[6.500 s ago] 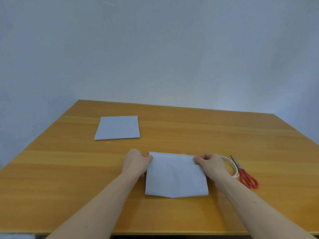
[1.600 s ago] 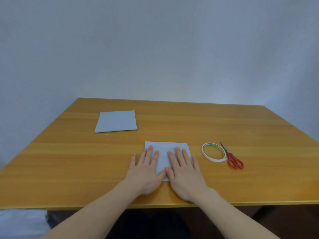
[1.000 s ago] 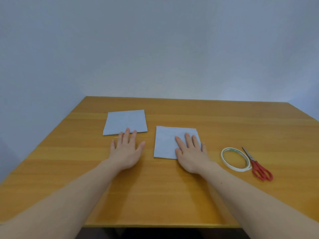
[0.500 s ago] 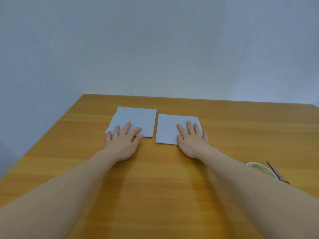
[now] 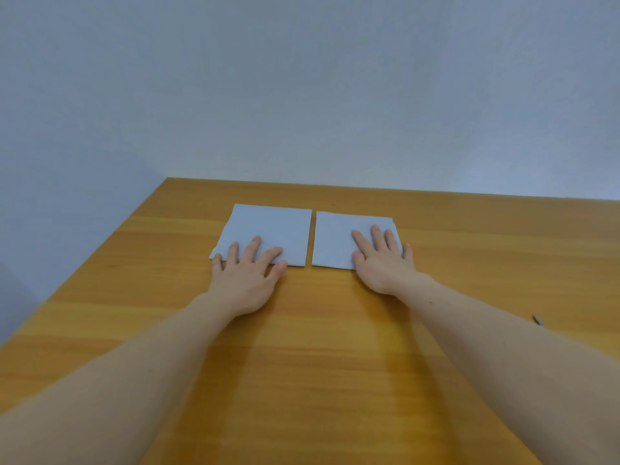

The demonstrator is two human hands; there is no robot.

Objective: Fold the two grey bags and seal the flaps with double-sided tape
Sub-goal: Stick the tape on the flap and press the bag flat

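Note:
Two folded grey bags lie flat side by side near the far edge of the wooden table point(image 5: 335, 364), a narrow gap between them. My left hand point(image 5: 246, 278) rests with straight, spread fingers on the near edge of the left grey bag point(image 5: 271, 226). On the right grey bag point(image 5: 339, 238) my right hand point(image 5: 380, 260) lies flat in the same way, covering its near right corner. The tape roll is hidden behind my right forearm.
Only the metal tip of the scissors point(image 5: 537, 319) shows beside my right forearm at the right. The table's left edge runs diagonally at the left, and a plain pale wall stands behind its far edge.
My right hand slid its bag away from me until it lay beside the left bag, while my left hand came to rest on the left bag. The view tilted up.

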